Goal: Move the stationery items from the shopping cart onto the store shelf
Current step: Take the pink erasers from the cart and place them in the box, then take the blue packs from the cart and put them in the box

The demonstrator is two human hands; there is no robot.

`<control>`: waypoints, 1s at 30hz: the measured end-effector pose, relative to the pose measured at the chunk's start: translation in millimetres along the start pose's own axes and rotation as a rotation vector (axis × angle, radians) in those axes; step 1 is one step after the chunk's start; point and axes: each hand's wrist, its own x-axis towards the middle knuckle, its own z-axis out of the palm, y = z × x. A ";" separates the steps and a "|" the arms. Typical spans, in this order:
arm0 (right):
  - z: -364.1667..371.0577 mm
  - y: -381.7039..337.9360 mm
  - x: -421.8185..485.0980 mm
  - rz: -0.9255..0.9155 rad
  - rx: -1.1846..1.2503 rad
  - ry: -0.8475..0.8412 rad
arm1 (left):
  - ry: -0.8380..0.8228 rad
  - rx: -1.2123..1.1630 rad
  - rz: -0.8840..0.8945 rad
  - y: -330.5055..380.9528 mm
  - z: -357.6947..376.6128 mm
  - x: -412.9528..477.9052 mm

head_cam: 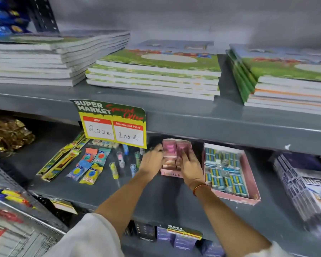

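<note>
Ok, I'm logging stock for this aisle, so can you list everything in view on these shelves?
Stacks of large notebooks with green illustrated covers: three stacks, upper shelf.
Yellow and green special-offer price tag: one, upper shelf edge.
Small pink cardboard display box: one, middle shelf, between both hands.
Open pink tray of blue-wrapped small items: one, right of the pink box.
Small colourful sachet packs: about four, orange, teal, blue, yellow, middle shelf left.
Long yellow-green flat packs: about two, further left.
Small upright tubes: several, mixed colours, left of the hands.
Gold foil packets: a heap, far left.
Purple-white boxes: a stack, far right.
Left hand: on the box's left side.
Right hand: on its right side.
</note>
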 end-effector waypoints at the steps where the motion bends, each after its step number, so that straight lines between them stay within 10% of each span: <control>1: 0.7 1.4 3.0 -0.009 -0.060 -0.024 | -0.005 0.013 0.038 -2.3 -0.4 1.3; 17: -28.1 -28.5 9.5 -0.020 -0.132 -0.081 | -0.049 -0.164 -0.008 -4.8 -19.5 -13.7; 22: -21.2 -80.7 -6.9 -0.121 -0.081 0.212 | 0.095 -0.303 -0.063 -20.7 -38.2 -48.7; 30: 14.7 -207.0 -30.4 -0.428 0.053 0.190 | 0.404 -0.150 -0.373 -128.4 -75.7 -148.9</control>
